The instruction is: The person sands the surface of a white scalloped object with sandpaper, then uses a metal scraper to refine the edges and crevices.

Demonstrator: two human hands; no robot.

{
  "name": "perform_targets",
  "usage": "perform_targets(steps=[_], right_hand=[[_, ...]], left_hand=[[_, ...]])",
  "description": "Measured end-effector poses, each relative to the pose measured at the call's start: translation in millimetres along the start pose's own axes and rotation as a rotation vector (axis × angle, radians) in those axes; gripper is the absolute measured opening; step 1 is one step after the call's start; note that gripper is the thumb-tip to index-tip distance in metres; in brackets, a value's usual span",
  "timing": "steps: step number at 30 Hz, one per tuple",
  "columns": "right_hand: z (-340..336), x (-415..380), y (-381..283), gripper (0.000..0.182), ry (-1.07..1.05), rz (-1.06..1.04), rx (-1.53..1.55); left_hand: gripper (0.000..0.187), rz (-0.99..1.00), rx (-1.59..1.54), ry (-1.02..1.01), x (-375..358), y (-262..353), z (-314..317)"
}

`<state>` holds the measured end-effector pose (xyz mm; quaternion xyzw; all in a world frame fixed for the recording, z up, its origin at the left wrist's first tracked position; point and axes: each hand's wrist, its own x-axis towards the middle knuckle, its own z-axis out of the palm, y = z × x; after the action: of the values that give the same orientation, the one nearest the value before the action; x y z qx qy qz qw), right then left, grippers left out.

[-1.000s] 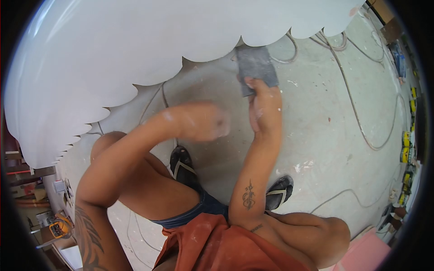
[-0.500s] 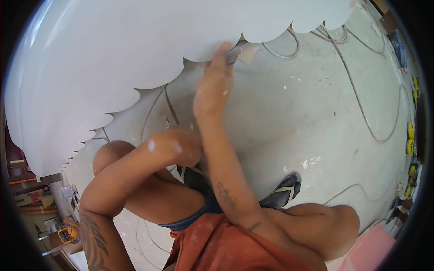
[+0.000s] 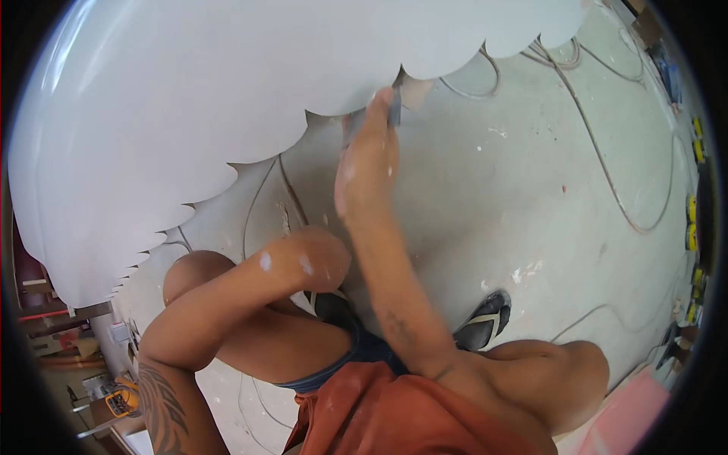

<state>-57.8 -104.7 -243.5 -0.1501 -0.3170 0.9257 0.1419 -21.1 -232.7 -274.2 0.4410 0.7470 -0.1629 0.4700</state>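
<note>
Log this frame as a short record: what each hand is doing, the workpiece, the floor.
right hand: raised, pressing a folded piece of sandpaper to the scalloped edge of the panel
left hand: hidden; only the forearm shows, resting across the knee
panel: large, white, smooth, edge cut in scallops
floor: concrete, paint-spattered, cables trailing over it
feet: sandal on the floor

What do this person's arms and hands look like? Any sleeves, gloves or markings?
Both arms are bare, with no sleeves and no gloves. The left forearm carries a dark leaf-patterned tattoo. The right forearm has a small dark tattoo, blurred here. White dust speckles the right hand and the left hand.
</note>
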Motion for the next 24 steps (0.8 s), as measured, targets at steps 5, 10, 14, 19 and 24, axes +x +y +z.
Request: perform_targets(steps=[5, 10, 14, 19, 24], right_hand=[[8, 3, 0, 0.067, 0.128, 0.05, 0.095], [-75, 47, 6, 0.057, -0.387, 0.075, 0.409], [-67, 0, -15, 0.035, 0.077, 0.132, 0.198], [-34, -3, -13, 0.019, 0.022, 0.121, 0.354], [-13, -6, -27, 0.022, 0.031, 0.112, 0.483]], left_hand=[[0.021, 0.109, -0.054, 0.067, 6, 6, -1], [0.022, 0.027, 0.024, -0.068, -7, 17, -25], [0.023, 0.022, 0.0, -0.001, -13, 17, -31], [0.022, 0.024, -0.018, -0.037, -13, 20, -27], [0.018, 0.085, 0.021, 0.013, -13, 19, -35]])
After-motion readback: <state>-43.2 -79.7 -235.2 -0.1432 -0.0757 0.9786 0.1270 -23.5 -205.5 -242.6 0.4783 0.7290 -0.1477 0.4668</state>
